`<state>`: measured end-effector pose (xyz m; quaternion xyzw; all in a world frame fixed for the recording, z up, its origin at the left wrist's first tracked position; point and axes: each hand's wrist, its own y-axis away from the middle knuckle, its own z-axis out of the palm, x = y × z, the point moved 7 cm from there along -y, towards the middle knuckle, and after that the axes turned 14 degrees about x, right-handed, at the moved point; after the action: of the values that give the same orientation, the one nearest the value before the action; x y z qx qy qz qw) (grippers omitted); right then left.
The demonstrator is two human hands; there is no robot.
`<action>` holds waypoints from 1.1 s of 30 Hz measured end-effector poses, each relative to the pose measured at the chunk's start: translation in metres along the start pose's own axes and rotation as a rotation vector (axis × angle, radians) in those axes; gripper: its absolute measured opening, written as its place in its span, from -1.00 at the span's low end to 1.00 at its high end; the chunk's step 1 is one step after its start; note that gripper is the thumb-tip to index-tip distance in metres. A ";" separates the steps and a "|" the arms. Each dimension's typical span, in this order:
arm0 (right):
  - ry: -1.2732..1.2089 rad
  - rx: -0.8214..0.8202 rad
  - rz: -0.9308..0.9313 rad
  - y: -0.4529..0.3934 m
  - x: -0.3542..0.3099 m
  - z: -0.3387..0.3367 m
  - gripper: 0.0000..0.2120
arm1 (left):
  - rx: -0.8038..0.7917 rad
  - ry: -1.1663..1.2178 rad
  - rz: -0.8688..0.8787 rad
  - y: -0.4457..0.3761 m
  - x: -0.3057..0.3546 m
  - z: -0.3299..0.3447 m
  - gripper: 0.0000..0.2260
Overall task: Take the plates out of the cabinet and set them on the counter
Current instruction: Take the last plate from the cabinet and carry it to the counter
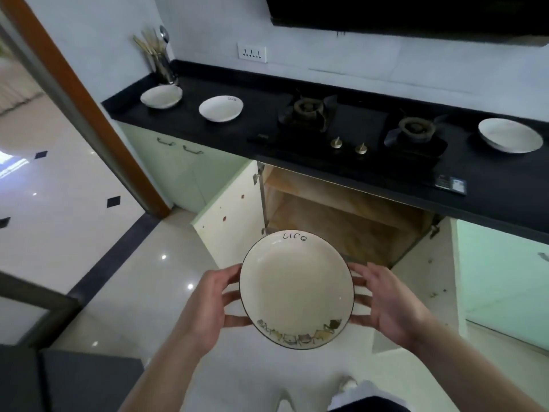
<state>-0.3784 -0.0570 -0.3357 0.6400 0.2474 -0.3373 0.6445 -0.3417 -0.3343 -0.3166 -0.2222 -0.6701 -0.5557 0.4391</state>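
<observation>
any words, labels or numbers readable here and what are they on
"life" - handwritten-style, on the far rim of the plate held between the left hand and right hand.
Small dark writing on the rim of the middle counter plate - too small to read.
Sticker on the front right corner of the stove - too blurred to read.
Nothing else legible.

You hold a plate (296,289) between both hands before the open cabinet (341,215); three plates sit on the counter (190,120) flanking the stove (353,126).
</observation>
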 end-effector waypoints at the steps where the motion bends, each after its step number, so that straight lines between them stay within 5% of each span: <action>1: -0.004 0.017 -0.007 0.005 0.001 -0.007 -0.61 | -0.019 -0.001 0.008 0.007 0.003 0.006 -0.58; 11: -0.183 0.207 -0.024 0.068 0.008 -0.150 -0.59 | -0.163 -0.024 0.050 0.071 0.000 0.119 -0.54; 23: -0.608 0.425 -0.152 0.199 0.057 -0.444 -0.54 | -0.513 -0.105 -0.024 0.202 -0.069 0.396 -0.51; 33: -0.689 0.524 -0.191 0.210 0.059 -0.535 -0.52 | -0.684 -0.270 -0.065 0.212 -0.093 0.515 -0.55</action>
<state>-0.1220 0.4573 -0.2730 0.6065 -0.0178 -0.6402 0.4712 -0.3033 0.2271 -0.2760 -0.4058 -0.5044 -0.7269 0.2292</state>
